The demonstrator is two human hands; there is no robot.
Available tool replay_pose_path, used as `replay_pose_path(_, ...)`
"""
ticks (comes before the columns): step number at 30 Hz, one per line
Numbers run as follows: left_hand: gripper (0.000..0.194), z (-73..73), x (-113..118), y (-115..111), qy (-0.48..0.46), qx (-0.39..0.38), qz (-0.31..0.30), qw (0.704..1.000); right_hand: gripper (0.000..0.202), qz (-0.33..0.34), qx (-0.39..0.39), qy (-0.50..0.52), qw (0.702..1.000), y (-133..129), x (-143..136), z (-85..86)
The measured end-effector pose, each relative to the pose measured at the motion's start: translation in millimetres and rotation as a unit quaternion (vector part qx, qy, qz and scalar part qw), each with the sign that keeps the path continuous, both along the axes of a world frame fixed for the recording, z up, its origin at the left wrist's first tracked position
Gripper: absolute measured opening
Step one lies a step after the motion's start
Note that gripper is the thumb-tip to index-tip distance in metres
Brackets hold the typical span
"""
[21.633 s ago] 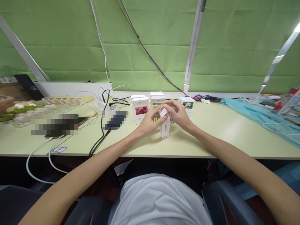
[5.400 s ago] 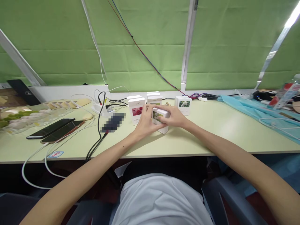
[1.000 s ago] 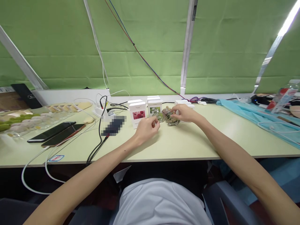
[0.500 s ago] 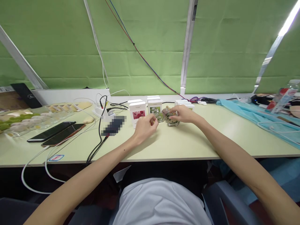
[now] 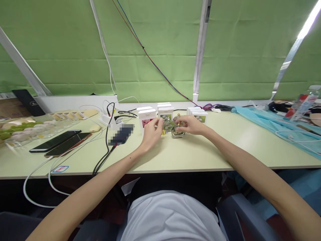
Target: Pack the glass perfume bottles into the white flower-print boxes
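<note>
1. We hold a round glass bottle point(image 5: 177, 134) with our right hand point(image 5: 193, 125). This grip is closed on it, with the thumb on the near side and a finger up by its shiny gold top. The round glass bottle is just above or on the tabletop point(image 5: 205, 152); we cannot tell which.
2. We have our left hand point(image 5: 151, 132) just left of the round glass bottle. Its thumb and pointing finger are close together, so this grip is narrow. We cannot tell if it pinches anything.
3. We see a clear glass bottle point(image 5: 169, 124) just left of the round glass bottle, right by our left fingertips. A small gold part point(image 5: 164, 132) shows low down there, but it is too tiny for us to see well.
4. We see a white box with a flower picture point(image 5: 165, 111) behind and a bit left of the round glass bottle. More white boxes stand behind that one.
5. Further left of the round glass bottle, we see the red flower box point(image 5: 147, 114), partly hidden by our left hand.
6. Behind and to the right of the round glass bottle, we see the white flower box point(image 5: 200, 115), near our right hand.
</note>
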State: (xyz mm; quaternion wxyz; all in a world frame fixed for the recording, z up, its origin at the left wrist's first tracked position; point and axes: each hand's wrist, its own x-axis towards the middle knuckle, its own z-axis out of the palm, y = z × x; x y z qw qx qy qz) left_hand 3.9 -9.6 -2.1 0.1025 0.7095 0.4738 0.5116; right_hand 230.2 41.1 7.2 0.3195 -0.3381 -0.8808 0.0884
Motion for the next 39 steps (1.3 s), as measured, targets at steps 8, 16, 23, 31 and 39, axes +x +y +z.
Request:
replay_pose_path(8, 0.020, -3.6, -2, 4, 0.027, 0.019, 0.016, 0.999, 0.031, 0.011, -0.040, 0.031, 0.999, 0, -3, -4.1)
replay_pose_path(16, 0.024, -10.5, -5, 6, 0.147, -0.004, 0.028, 0.989, 0.035, 0.023, -0.067, 0.045, 0.996, -1, -6, -6.6)
replay_pose_path(23, 0.032, -19.5, -9, 13, 0.220, -0.018, 0.020, 0.975, 0.035, 0.024, -0.047, 0.023, 0.998, 2, -9, -11.2)
replay_pose_path(31, 0.035, -17.5, -7, 11, 0.230, -0.021, -0.009, 0.973, 0.029, 0.023, -0.040, -0.011, 0.999, 1, -9, -12.9)
replay_pose_path(39, 0.043, -18.5, -6, 10, 0.291, -0.040, -0.047, 0.955, 0.030, 0.014, -0.051, -0.043, 0.998, 6, -5, -13.6)
